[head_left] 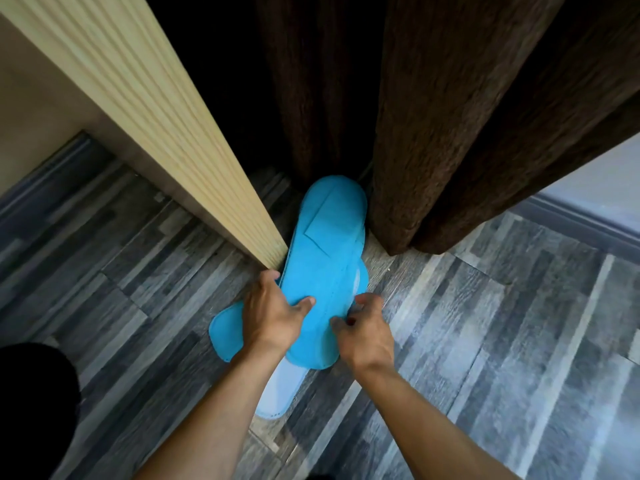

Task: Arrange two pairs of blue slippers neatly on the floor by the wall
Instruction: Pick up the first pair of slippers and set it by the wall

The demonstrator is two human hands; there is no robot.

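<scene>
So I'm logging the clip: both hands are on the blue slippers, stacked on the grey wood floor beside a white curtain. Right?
Not quite: the curtain is dark brown, not white, as the head view shows. The rest holds: left hand and right hand are on the blue slippers, stacked on the grey wood floor.

Lower slippers (pixel 227 332) mostly hidden under top slipper (pixel 325 258) and hands; stack count unclear.
</scene>
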